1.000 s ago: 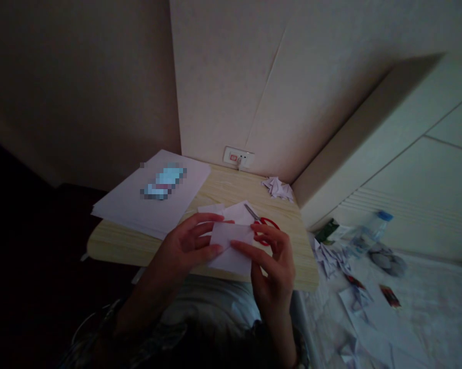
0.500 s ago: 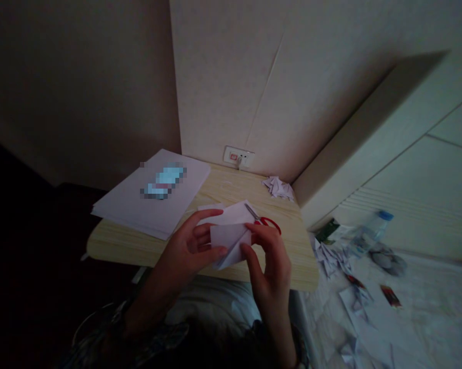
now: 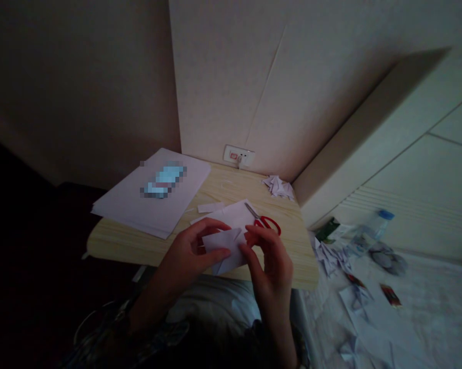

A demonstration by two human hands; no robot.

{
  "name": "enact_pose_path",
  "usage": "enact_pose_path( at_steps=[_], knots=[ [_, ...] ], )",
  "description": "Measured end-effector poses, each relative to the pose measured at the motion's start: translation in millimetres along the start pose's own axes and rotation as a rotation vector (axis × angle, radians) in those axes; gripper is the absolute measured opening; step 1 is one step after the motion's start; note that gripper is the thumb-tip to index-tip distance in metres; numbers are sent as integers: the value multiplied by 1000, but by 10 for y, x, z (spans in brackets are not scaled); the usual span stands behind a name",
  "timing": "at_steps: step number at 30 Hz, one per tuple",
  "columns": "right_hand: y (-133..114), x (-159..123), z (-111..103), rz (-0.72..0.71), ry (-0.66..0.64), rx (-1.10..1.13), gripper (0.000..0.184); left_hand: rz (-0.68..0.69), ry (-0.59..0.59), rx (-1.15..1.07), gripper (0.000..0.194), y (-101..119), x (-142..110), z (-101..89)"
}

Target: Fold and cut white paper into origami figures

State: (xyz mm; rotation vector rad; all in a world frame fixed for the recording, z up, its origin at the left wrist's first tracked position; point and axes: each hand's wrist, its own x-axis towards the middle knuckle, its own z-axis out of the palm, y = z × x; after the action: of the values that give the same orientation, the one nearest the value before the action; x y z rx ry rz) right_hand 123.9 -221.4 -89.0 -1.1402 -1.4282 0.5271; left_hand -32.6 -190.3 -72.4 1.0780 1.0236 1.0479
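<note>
My left hand [image 3: 190, 253] and my right hand [image 3: 271, 261] both pinch a small folded piece of white paper [image 3: 225, 246] just above the near edge of a light wooden table [image 3: 138, 246]. The left thumb and fingers grip its left side, the right fingers hold its right side. Behind the paper lies a loose white sheet [image 3: 234, 214] with red-handled scissors [image 3: 264, 220] resting on it, close to my right hand.
A stack of white paper [image 3: 154, 192] covers the table's left part. A small paper strip [image 3: 210, 207] lies mid-table. Crumpled folded papers [image 3: 279, 187] sit at the far right corner below a wall socket [image 3: 237, 155]. To the right, a bed holds paper scraps [image 3: 333, 256] and a plastic bottle [image 3: 369, 228].
The paper in my hands has been folded smaller, from a flat rectangle to a compact shape with a pointed flap. Both hands have stayed in place over the table's near edge.
</note>
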Motion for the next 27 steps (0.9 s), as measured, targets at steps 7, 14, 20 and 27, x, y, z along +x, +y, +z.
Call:
enact_pose_path(
  at_steps=[7,14,20,27],
  knots=[
    [-48,33,-6,-30,-20,3,22,-12,30,11,25,-23,2,-14],
    [-5,17,13,87,-6,57,25,-33,100,-20,26,-32,13,-14],
    [23,10,7,119,17,79,25,48,58,-52,16,-38,32,-21],
    [-45,18,56,94,-79,-72,32,110,5,19,18,2,20,-5]
  ],
)
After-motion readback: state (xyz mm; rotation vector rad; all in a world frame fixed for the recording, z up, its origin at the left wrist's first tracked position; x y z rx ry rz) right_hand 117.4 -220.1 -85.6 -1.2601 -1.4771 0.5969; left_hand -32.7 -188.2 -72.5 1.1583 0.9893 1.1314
